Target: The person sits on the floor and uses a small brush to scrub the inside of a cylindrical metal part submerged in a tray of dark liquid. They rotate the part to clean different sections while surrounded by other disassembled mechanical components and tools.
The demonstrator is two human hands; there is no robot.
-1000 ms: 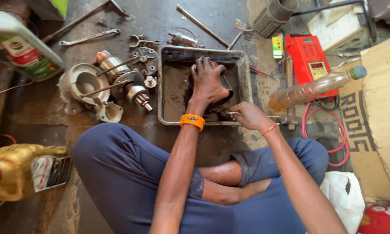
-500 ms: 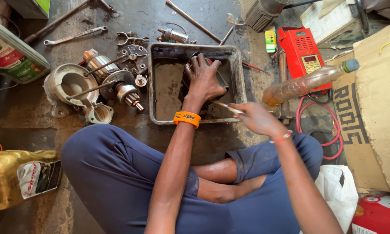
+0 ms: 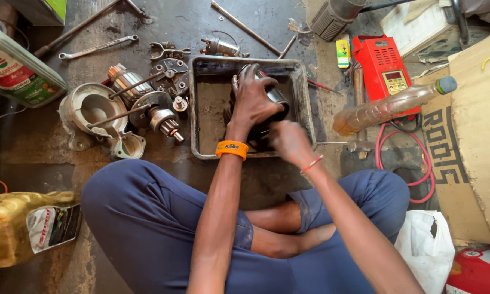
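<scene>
We see the left hand (image 3: 254,98) gripping a dark cylindrical part (image 3: 271,100) over the metal tray (image 3: 201,109), presumably to catch grime, while the blurred right hand (image 3: 290,142) works beside it, fingers indistinct.

Daylight is bright and warm here, strongest to the right of the right hand (image 3: 289,140), where the cardboard sheet (image 3: 482,136) and red tester (image 3: 384,68) glow. Left of the left hand (image 3: 254,98) the oily floor (image 3: 163,22) falls dimmer, with a soft sheen. Shadows are short and soft. The right hand is smeared by motion blur; the left hand stays sharp. The 2 oil cans (image 3: 22,65) at the far left edge look stretched and slightly soft.
</scene>
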